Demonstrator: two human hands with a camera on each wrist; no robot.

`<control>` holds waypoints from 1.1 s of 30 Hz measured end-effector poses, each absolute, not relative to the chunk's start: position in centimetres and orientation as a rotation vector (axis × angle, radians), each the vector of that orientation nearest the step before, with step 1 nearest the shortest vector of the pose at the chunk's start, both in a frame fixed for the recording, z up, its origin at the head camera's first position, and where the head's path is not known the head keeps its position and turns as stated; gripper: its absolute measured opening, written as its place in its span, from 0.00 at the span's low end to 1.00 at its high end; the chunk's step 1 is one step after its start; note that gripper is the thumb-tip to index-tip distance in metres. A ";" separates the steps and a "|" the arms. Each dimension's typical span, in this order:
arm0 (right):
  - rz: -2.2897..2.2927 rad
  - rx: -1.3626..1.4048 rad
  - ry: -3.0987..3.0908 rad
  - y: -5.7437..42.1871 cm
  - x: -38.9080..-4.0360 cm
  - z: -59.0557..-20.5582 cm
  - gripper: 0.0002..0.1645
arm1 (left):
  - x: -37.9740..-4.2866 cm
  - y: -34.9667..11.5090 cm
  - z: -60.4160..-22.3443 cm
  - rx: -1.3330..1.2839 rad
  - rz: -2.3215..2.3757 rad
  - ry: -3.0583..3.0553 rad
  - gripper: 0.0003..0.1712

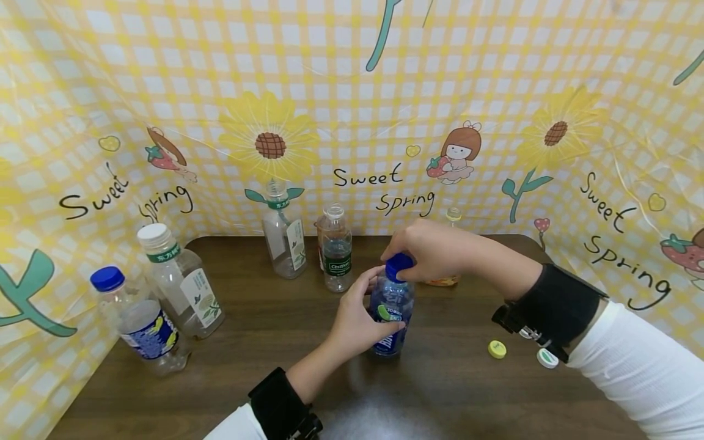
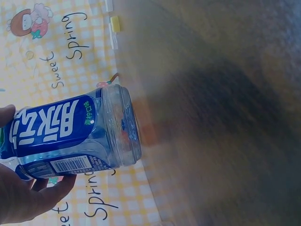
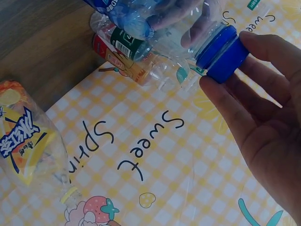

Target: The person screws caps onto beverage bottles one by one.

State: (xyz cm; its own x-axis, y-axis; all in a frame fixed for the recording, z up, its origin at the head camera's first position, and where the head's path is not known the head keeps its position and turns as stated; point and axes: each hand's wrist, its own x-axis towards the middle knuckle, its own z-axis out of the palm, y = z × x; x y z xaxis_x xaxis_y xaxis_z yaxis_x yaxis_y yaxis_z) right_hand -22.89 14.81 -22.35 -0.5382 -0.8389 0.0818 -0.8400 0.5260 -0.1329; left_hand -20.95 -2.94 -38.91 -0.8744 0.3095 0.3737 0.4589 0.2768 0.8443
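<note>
A clear plastic bottle (image 1: 392, 305) with a blue label stands upright at mid table, tilted slightly. My left hand (image 1: 354, 321) grips it round the body, thumb across the label's front. In the left wrist view the bottle's clear base (image 2: 123, 127) shows close over the brown tabletop. Over the bottle's mouth, my right hand (image 1: 434, 250) pinches a blue cap (image 1: 397, 267) between thumb and fingers. From the right wrist, the cap (image 3: 230, 59) is seen at the neck, just above a blue ring.
At left stand a blue-capped bottle (image 1: 151, 330) and a taller white-capped bottle (image 1: 192, 290). Behind are uncapped bottles, one with a white label (image 1: 296, 244), one green-labelled (image 1: 337, 263). An orange-labelled bottle (image 3: 23, 136) is beyond my right hand. Yellow (image 1: 497, 349) and white caps (image 1: 547, 358) lie right.
</note>
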 end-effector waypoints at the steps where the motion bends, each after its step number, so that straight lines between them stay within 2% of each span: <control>1: 0.224 1.484 -2.737 14.8 -22.9 -22.4 0.17 | -20.9 -2.9 -38.9 -0.724 -1.658 -2.402 0.51; 14: 0.033 1.288 -2.717 14.2 -22.5 -23.4 0.15 | -20.7 -2.7 -39.0 -0.724 -1.683 -2.417 0.51; 22: 0.185 1.427 -2.753 15.1 -22.4 -23.0 0.19 | -20.8 -2.6 -39.3 -0.742 -1.681 -2.412 0.50; 28: 0.188 1.450 -2.783 15.2 -22.2 -23.0 0.14 | -20.8 -2.6 -39.3 -0.721 -1.680 -2.398 0.51; 33: 0.074 1.435 -2.732 14.8 -21.9 -23.3 0.14 | -20.7 -2.4 -39.4 -0.705 -1.695 -2.363 0.51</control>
